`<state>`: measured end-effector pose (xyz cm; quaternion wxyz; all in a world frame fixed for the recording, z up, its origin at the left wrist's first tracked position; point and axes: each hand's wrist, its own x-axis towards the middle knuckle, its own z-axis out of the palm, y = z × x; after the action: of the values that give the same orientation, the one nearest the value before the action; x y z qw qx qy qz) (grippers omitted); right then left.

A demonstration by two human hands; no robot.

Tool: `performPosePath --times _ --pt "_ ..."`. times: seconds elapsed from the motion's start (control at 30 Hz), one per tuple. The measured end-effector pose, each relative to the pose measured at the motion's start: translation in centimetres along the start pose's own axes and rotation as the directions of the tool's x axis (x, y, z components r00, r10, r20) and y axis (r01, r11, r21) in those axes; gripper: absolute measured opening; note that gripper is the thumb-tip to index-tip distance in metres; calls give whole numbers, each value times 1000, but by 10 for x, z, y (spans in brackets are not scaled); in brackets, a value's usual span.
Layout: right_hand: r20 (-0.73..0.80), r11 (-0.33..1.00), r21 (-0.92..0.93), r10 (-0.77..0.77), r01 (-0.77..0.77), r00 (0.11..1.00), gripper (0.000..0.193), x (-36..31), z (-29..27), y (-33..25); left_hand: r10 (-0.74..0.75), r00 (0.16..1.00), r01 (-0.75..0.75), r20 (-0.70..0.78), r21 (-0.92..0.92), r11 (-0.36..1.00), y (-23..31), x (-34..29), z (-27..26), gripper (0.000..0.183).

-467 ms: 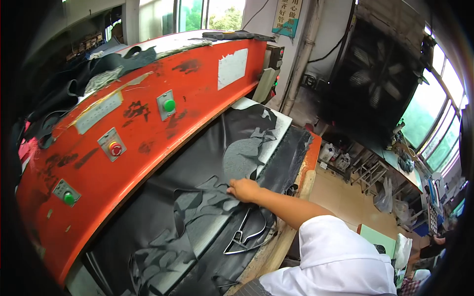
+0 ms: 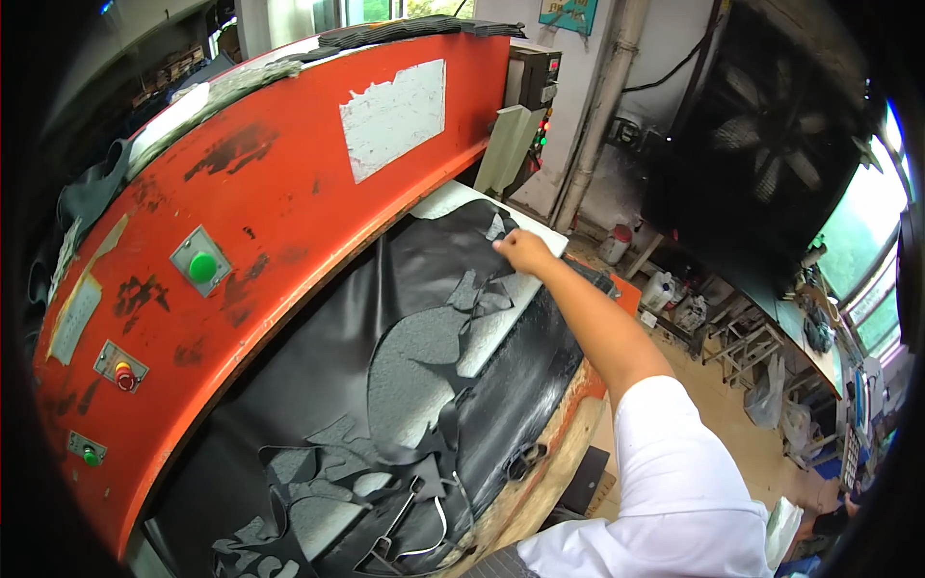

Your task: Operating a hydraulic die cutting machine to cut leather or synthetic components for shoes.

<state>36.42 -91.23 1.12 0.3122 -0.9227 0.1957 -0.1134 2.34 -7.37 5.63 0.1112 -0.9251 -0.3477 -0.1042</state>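
Observation:
My right hand [image 2: 525, 252] reaches in from the lower right to the far end of the press bed. Its fingers are closed at the edge of a black leather-like sheet [image 2: 332, 303], beside a small grey flap. The sheet has a smooth black face, and its folded, cut-out edge shows a grey fuzzy underside. Loose curled offcuts [image 2: 255, 549] bunch at the near end. Under the sheet, a white cutting board [image 2: 501, 332] shows along the side. A thin metal cutting die [image 2: 395, 525] lies on the dark ledge, nearer than my hand. My left hand is out of view.
A red press beam [image 2: 299, 144] arches over the bed, bearing green buttons [image 2: 202, 267] and a red knob [image 2: 124, 376]. A worn wooden edge [image 2: 549, 477] borders the near side. A large dark fan [image 2: 771, 125], stools [image 2: 747, 352] and plastic bags [image 2: 768, 395] stand to the right.
My right hand has moved away along the sheet's edge, from the middle offcuts to the far end. The view has shifted toward the far end, so the press and die appear farther left.

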Motion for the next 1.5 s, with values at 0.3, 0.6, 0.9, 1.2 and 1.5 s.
performPosePath --times 0.3,0.6,0.9,1.2,1.5 --pt "-61 954 -197 220 -227 974 61 113 9 -7 238 967 -211 89 -241 947 153 -100 7 68" --pt "34 916 -391 109 -87 994 42 117 -38 71 225 950 -141 216 -347 927 162 -106 -5 68" --pt "-198 952 -254 119 -168 973 39 75 -70 101 316 931 -223 181 -403 888 141 -116 1 72" --pt "305 685 -443 -491 578 816 55 -22 5 -12 299 912 -164 280 -418 893 124 -175 -22 90" --pt "172 743 -409 -507 529 845 49 -49 -56 100 212 700 148 683 -428 892 50 -211 -45 56"
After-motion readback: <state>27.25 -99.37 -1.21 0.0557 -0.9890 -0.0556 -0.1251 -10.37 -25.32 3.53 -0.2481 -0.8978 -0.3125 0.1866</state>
